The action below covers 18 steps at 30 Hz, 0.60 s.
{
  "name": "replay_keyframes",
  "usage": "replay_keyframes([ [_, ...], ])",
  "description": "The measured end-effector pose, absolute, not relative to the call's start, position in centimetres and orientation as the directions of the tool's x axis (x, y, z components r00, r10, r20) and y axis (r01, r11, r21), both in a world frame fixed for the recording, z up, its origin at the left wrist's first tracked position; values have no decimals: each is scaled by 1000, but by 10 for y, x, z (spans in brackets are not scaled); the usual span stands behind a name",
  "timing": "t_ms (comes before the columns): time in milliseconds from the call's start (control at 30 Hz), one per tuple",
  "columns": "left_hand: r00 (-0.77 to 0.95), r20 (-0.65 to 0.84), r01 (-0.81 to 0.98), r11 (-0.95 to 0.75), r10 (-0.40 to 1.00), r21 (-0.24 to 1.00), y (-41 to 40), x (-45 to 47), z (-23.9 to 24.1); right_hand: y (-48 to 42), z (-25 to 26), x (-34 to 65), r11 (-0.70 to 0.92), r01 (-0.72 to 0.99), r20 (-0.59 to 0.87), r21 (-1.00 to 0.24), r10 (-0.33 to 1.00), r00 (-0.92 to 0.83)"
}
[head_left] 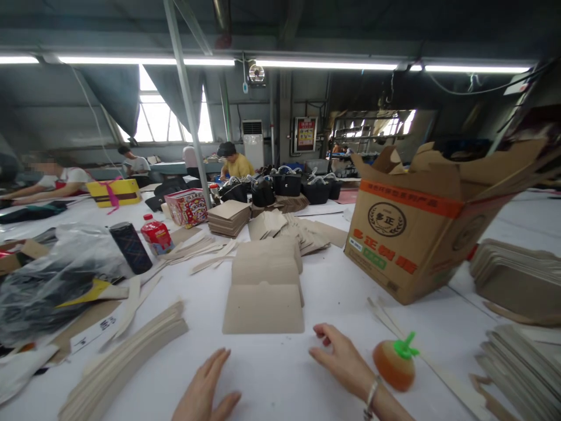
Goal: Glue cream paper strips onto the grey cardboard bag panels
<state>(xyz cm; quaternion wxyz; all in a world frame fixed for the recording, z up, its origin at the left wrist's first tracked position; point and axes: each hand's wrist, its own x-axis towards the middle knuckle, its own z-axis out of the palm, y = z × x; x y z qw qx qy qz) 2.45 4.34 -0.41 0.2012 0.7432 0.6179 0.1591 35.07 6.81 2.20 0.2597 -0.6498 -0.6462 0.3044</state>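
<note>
My left hand (207, 387) hovers over or rests on the white table, fingers stretched out and thumb apart, holding nothing. Across from it, my right hand (340, 355) has its fingers slightly bent and spread from the thumb, also with nothing in it. Just beyond both hands lie overlapping greyish-beige cardboard sheets (265, 310), their near edge apart from my fingers. A squat bottle of orange-brown liquid with a green nozzle (394, 363) stands beside my right wrist. To the left of my left hand is a stack of long curved cardboard strips (131, 356).
A large open carton (394, 234) stands at the right, near stacked board pieces (512, 278). Plastic wrap (65, 269), a dark cylinder (130, 247) and a red bottle (156, 234) are at the left. Black bags (287, 182) sit farther back. Several people work at other tables.
</note>
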Motion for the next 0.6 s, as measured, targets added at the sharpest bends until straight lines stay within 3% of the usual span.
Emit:
replay_keyframes([
  [167, -4, 103, 888, -44, 995, 458, 107, 35, -3, 117, 10, 328, -7, 702, 28, -712, 999, 38],
  [333, 6, 92, 885, -48, 996, 463, 109, 40, 2, 118, 5, 329, -22, 730, 20, -683, 999, 49],
  [467, 161, -25, 847, -125, 987, 517, 54, 42, 18, 81, 13, 354, -40, 731, -113, -681, 992, -51],
  [600, 307, -281, 833, -115, 909, 541, -10, 56, 41, 24, 27, 368, -29, 733, -237, -680, 954, -182],
])
